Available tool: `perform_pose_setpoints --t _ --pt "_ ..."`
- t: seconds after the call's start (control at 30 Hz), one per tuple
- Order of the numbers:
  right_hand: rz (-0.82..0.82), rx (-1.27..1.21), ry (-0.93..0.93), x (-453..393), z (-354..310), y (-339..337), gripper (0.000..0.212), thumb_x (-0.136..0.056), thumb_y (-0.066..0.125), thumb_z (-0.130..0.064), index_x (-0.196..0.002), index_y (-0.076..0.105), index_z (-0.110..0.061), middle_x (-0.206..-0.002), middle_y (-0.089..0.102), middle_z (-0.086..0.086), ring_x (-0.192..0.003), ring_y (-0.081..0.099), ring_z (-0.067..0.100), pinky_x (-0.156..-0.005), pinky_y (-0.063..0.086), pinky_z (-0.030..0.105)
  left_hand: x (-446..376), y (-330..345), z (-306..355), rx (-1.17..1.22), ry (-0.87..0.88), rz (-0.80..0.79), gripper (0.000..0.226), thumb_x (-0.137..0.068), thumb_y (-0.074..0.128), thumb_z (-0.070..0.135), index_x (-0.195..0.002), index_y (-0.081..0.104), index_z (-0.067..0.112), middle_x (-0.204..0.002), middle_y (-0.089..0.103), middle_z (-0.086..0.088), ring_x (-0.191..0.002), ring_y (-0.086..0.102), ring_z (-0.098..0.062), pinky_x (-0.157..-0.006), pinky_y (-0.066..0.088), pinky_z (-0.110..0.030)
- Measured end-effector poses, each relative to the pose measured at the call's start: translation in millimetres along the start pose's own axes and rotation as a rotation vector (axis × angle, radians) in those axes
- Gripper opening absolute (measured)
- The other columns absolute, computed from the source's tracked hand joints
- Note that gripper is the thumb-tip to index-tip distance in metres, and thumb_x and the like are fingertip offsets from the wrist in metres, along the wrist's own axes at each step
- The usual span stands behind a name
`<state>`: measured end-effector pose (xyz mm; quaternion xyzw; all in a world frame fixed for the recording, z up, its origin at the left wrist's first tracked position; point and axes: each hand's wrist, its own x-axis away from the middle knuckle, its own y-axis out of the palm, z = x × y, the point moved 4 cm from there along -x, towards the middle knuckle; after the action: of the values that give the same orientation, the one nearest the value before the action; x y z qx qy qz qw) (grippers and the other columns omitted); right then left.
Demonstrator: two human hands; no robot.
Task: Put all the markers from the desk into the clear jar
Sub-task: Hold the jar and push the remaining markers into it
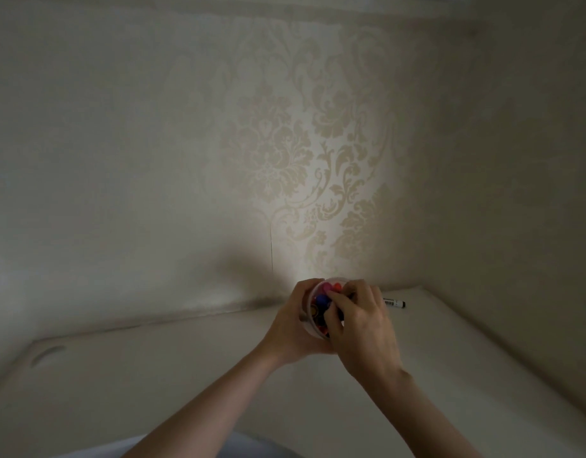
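Markers (pixel 323 304) stand in the clear jar (pixel 306 320) your left hand (pixel 293 328) grips on the bench (pixel 185 375). Your right hand (pixel 361 325) curls over them, maybe pinching one. One marker (pixel 394 303) lies just behind.

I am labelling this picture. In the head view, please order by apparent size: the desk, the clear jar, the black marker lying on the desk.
1. desk
2. clear jar, partly hidden by both hands
3. black marker, partly hidden and farther away

I count one clear jar (pixel 313 320), one marker (pixel 394 303) lying loose on the worktop (pixel 152 375), and several caps inside the jar, too bunched to number.
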<state>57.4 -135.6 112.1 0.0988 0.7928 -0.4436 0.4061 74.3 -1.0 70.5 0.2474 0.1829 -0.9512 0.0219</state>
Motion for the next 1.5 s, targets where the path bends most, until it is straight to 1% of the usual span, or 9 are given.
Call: perform_pose_setpoints --t 0.2,0.3,0.37,0.47,0.67,0.93,1.1,1.27,1.5 --pt "0.176 -0.158 0.037 -11.0 47.0 -18.0 0.021 -0.081 0.051 -0.026 -0.081 0.070 -0.018 -0.088 0.058 -0.001 -0.077 0.054 0.017 -0.066 0.046 0.032 1.0 -7.2 -9.6 -0.039 -0.001 -0.014 0.102 -0.047 0.101 0.021 -0.133 0.047 0.030 -0.127 0.063 0.013 -0.119 0.064 -0.014 -0.095 0.058 -0.038" --pt "0.139 -0.311 0.279 -11.8 111.7 0.3 0.009 -0.085 0.057 -0.018 -0.078 0.063 -0.017 -0.079 0.063 -0.002 -0.074 0.062 0.021 -0.065 0.048 0.031 -1.8 -13.6 -17.4 -0.030 -0.007 0.008 0.099 -0.049 0.100 0.016 -0.133 0.048 0.028 -0.128 0.061 0.013 -0.122 0.062 -0.014 -0.095 0.057 -0.031" --pt "-0.047 -0.208 0.398 -8.8 158.5 27.7 0.014 -0.085 0.058 -0.015 -0.098 0.065 -0.015 -0.100 0.067 0.009 -0.094 0.064 0.030 -0.078 0.050 0.037 -4.4 -15.2 -21.4 -0.023 -0.008 0.011 0.098 -0.051 0.099 0.013 -0.133 0.048 0.030 -0.130 0.060 0.015 -0.123 0.061 -0.013 -0.094 0.056 -0.028" --pt "-0.524 0.079 0.408 -4.9 205.5 69.3 0.056 -0.090 0.056 -0.028 -0.141 0.035 -0.016 -0.150 0.035 0.010 -0.136 0.037 0.025 -0.107 0.037 0.038 -11.0 -14.8 -27.4 -0.005 0.000 0.023 0.097 -0.052 0.099 0.013 -0.133 0.048 0.033 -0.132 0.060 0.012 -0.125 0.060 -0.014 -0.094 0.056 -0.028" --pt "-0.677 0.212 0.412 -22.9 222.8 109.9 0.060 -0.096 0.034 -0.049 -0.149 0.014 -0.027 -0.159 0.016 -0.005 -0.145 0.016 0.018 -0.116 0.015 0.048 -23.2 -16.0 -35.8 0.009 -0.014 0.021 0.097 -0.055 0.099 0.017 -0.135 0.047 0.030 -0.136 0.058 0.005 -0.128 0.059 -0.018 -0.094 0.054 -0.027" --pt "-0.486 0.265 0.441 -5.7 209.6 93.6 0.029 -0.091 0.051 -0.042 -0.116 0.059 -0.031 -0.119 0.061 -0.002 -0.111 0.053 0.021 -0.094 0.039 0.039 -23.0 -18.4 -41.7 0.041 -0.004 0.037 0.096 -0.052 0.094 0.002 -0.129 0.051 0.041 -0.132 0.060 0.011 -0.126 0.059 -0.014 -0.092 0.054 -0.026" --pt "-0.125 -0.207 0.364 -3.1 167.3 33.0 0.010 -0.087 0.063 -0.028 -0.094 0.066 -0.020 -0.071 0.062 -0.009 -0.061 0.057 0.003 -0.052 0.045 0.021 -17.8 -15.2 -35.3 0.039 -0.015 0.039 0.096 -0.051 0.097 0.015 -0.129 0.049 0.042 -0.133 0.059 0.012 -0.127 0.058 -0.015 -0.093 0.055 -0.028" --pt "0.184 -0.370 0.229 -7.7 100.7 -72.3 0.017 -0.082 0.061 -0.044 -0.098 0.060 -0.041 -0.080 0.063 -0.026 -0.074 0.062 -0.010 -0.057 0.040 -0.003 -3.9 -10.8 -32.5 0.000 -0.016 0.044 0.100 -0.047 0.100 0.022 -0.128 0.046 0.044 -0.130 0.059 0.019 -0.124 0.060 -0.010 -0.090 0.055 -0.024" --pt "0.224 -0.472 0.076 19.2 41.6 -96.8 0.020 -0.076 0.068 -0.038 -0.091 0.055 -0.034 -0.089 0.067 -0.022 -0.074 0.067 -0.003 -0.056 0.047 0.009 8.1 -8.5 -34.0 -0.014 -0.065 0.017 0.108 -0.047 0.101 0.019 -0.134 0.039 0.036 -0.129 0.060 0.017 -0.123 0.062 -0.012 -0.100 0.056 -0.045"
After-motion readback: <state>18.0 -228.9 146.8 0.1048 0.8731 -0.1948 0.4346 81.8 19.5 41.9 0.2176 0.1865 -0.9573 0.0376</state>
